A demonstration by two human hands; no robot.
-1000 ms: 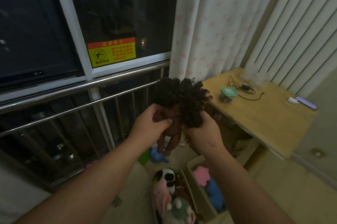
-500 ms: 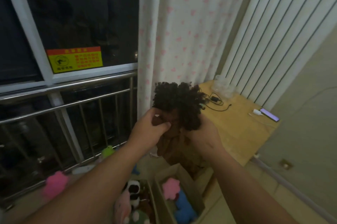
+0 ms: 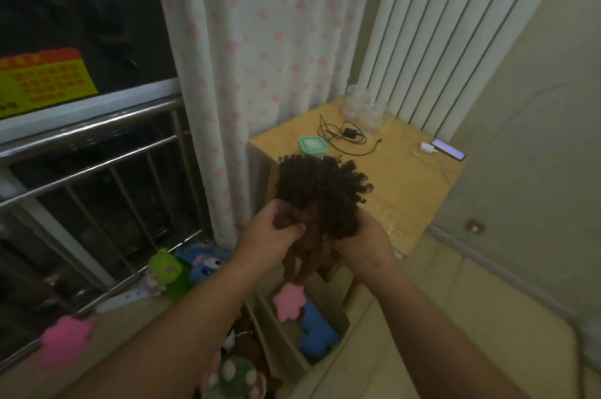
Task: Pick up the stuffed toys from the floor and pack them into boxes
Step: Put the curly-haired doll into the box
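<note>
Both hands are holding a brown doll w/ a big mop of curly black hair up in the air, directly above the open cardboard box. Left hand is pinching the doll's head from the side, fingers clamped tight on it. Right hand is cupping the hair from the other side, fingers wrapped round it. Doll's legs are dangling down toward the box, not touching it. Inside the box a pink star-shaped plush and a blue plush are lying together. Left of the box, by the metal window railing, a green plush, a blue big-eyed plush and a pink fuzzy plush are sitting on the floor. Behind the box a wooden cabinet is standing.
</note>
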